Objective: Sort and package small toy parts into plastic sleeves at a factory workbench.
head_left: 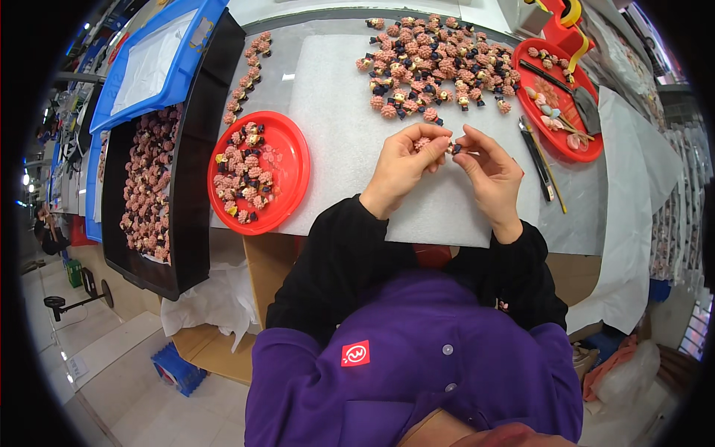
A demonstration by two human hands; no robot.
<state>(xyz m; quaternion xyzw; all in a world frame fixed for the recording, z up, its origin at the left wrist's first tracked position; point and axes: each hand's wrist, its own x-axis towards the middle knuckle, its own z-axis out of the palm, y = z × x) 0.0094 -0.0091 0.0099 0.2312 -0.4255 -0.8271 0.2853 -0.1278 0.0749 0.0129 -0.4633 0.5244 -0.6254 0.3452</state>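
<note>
Pink-and-navy figurine [422,144], small: just above the middle of the frame, raised over the near part of the bench [573,220], mostly hidden by fingers; I cannot tell from here whether it is one piece or two.

Left hand [398,167]: thumb and forefinger pinched on the pink end.

Right hand [493,179]: thumb and fingertips closed about the dark end, the two hands nearly meeting.

White foam sheet [328,104]: beneath the work, centre of the frame.

Loose heap of like figurines [439,63]: upper centre, lying on the sheet.

Row of figurines [254,61]: single file, upper left of centre.

Red plate [294,197], round: left of centre, bearing a cluster of figurines.

Second red plate [596,147]: upper right, with several figurines, pale pieces and a black-handled tool [544,74].

Craft knife [538,162] and thin yellow stick [553,177]: side by side, left of that plate's lower edge.

Black crate [191,186]: left, deeply filled with figurines; blue tray [121,97] across its upper end.
</note>
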